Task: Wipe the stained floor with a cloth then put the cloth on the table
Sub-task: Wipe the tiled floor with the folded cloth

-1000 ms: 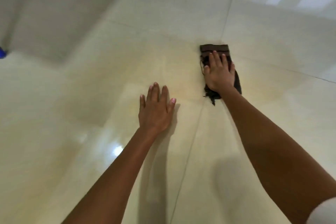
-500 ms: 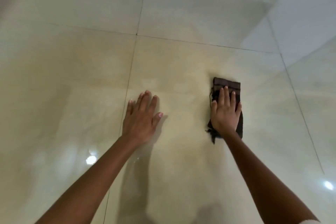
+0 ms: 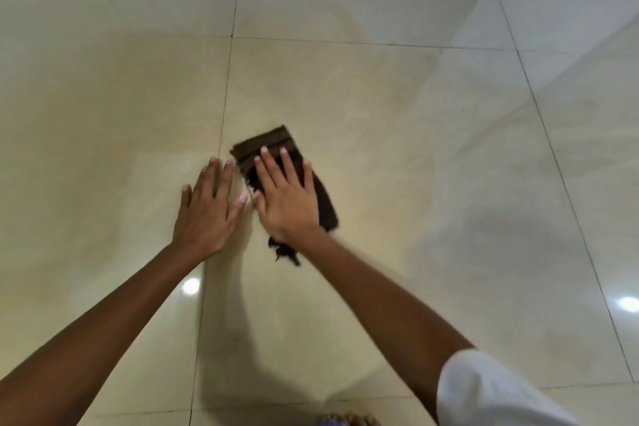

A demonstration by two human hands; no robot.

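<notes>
A dark brown folded cloth (image 3: 268, 145) lies flat on the glossy cream tiled floor (image 3: 380, 149), tilted so its far end points up and left. My right hand (image 3: 287, 199) presses on it with straight, spread fingers, covering its middle; frayed threads stick out behind my wrist. My left hand (image 3: 207, 211) rests flat on the bare tile just left of the cloth, fingers straight, close beside my right thumb. No table is in view.
Grout lines cross the floor; one runs under my left hand. Light reflections shine on the tiles at the lower left and far right. My toes (image 3: 349, 420) show at the bottom edge. A wall base rises at the upper right.
My right hand has slid the cloth leftward until it lies right next to my left hand, and the cloth has turned to a slant. My left hand stays flat on the floor.
</notes>
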